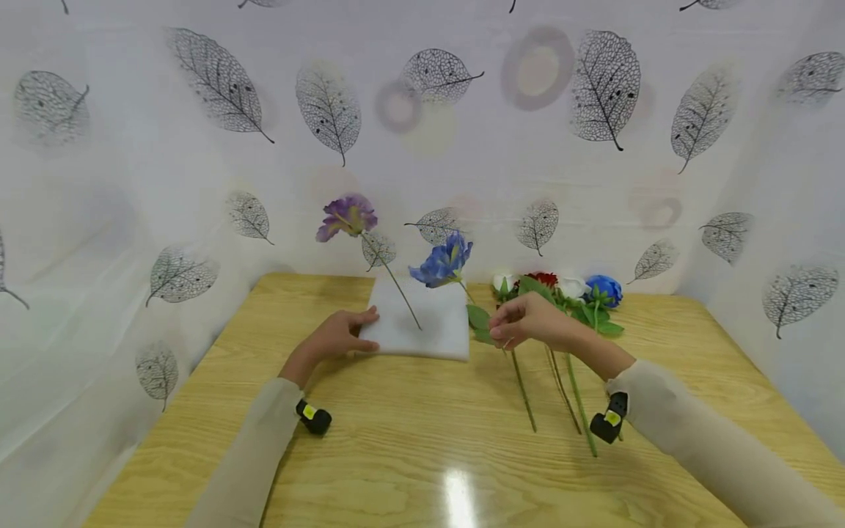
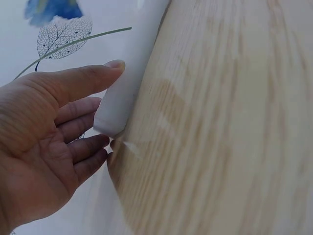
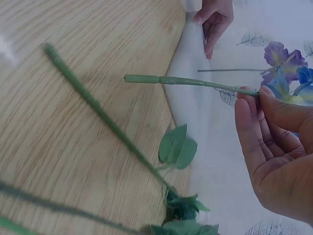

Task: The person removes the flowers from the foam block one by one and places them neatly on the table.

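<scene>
A white foam block (image 1: pixel 436 323) lies on the table, and my left hand (image 1: pixel 337 337) holds its left end between thumb and fingers. Out of its top rises a purple artificial flower (image 1: pixel 348 218), its thin stem leaning left. My right hand (image 1: pixel 535 323) pinches a blue artificial flower (image 1: pixel 444 260) by the stem, just right of the block. In the right wrist view that green stem (image 3: pixel 186 81) extends past the fingertips with its cut end free, apart from the foam.
Several artificial flowers lie at the right of the wooden table (image 1: pixel 396 440), among them a red one (image 1: pixel 543 279) and a blue one (image 1: pixel 604 290), stems pointing toward me. A leaf-patterned curtain (image 1: pixel 462 161) hangs behind the table and along its sides.
</scene>
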Demonstrator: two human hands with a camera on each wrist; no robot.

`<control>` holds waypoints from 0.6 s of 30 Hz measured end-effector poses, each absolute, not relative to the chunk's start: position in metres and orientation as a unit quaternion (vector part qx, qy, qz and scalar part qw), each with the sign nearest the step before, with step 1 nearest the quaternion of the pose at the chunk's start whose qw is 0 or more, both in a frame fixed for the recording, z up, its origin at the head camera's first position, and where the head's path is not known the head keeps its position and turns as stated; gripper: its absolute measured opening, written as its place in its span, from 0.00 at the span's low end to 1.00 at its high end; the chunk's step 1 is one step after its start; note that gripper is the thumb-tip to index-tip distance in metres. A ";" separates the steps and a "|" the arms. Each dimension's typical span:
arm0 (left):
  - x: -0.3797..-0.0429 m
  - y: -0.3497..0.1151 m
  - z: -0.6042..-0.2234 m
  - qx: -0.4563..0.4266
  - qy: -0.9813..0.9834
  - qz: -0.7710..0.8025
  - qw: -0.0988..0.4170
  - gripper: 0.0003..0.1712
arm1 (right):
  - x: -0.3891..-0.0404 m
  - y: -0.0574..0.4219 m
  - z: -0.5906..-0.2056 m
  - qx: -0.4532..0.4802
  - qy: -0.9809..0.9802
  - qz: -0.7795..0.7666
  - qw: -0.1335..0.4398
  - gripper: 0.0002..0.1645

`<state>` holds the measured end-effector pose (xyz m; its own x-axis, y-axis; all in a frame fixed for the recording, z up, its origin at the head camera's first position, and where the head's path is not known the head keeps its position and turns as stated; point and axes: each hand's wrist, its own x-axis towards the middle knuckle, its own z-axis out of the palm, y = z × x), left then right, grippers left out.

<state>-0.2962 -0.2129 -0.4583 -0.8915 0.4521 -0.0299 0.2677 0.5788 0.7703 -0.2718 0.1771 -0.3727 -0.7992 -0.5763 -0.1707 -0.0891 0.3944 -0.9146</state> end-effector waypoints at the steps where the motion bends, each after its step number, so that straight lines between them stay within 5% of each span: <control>1: -0.296 -0.213 -0.458 0.204 0.882 0.410 0.112 0.40 | -0.271 0.181 -0.372 -0.207 0.801 -0.508 0.238 0.14; 18: -0.296 -0.213 -0.459 0.202 0.882 0.411 0.113 0.42 | -0.260 0.252 -0.370 -0.128 0.850 -0.469 0.200 0.22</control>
<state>-0.2958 -0.2133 -0.4592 -0.8926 0.4496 -0.0342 0.2633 0.5813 0.7699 -0.2600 0.2516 -0.3700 -0.8873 -0.4054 -0.2197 -0.0301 0.5264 -0.8497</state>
